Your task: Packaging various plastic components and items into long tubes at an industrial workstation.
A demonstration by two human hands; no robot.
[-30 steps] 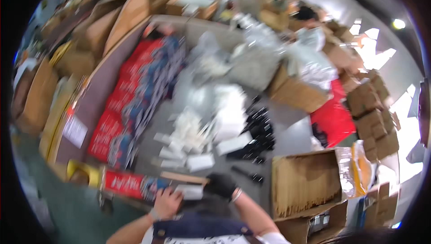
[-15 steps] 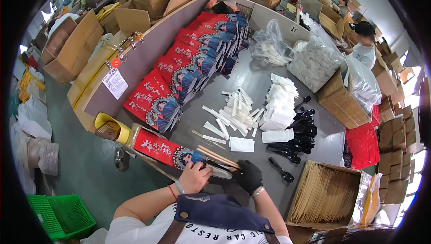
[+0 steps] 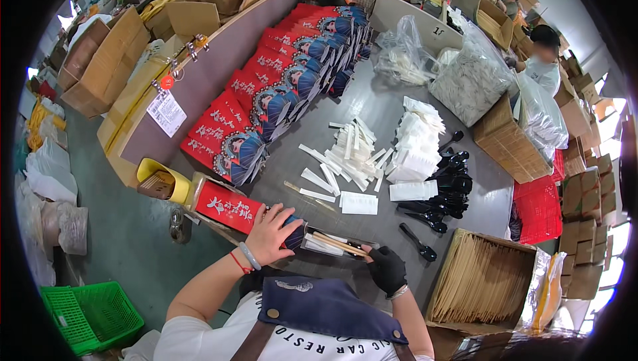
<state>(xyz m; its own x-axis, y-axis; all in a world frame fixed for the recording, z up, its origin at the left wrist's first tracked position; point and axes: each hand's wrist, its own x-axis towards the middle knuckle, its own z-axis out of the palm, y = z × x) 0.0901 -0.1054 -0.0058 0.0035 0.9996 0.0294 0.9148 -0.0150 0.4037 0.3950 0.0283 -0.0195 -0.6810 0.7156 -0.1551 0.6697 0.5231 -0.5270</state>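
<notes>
A red printed packet (image 3: 226,207) with a blue end lies in a long narrow holder at the table's near edge. My bare left hand (image 3: 271,236) rests on it, fingers spread over the packet's blue part. In my black-gloved right hand (image 3: 387,269) the ends of a pair of wooden chopsticks (image 3: 335,243) are pinched. The chopsticks lie low along the packet's right-hand end, beside a white strip and a dark piece, partly inside a clear sleeve. Beyond my hands are a pile of white paper strips (image 3: 352,155), stacked white packets (image 3: 415,142) and black plastic spoons (image 3: 452,185).
Overlapping red packets (image 3: 232,122) line the left partition. At right stands a cardboard box of chopsticks (image 3: 482,288); behind it are a red crate (image 3: 535,211) and a bag-lined carton (image 3: 512,135). A yellow cup (image 3: 174,185) sits at the holder's left end. Another person (image 3: 541,62) is at far right.
The chopsticks have come down from above the packet to lie along its right end. My left hand has shifted left and spread its fingers over the packet; my right hand moved slightly right.
</notes>
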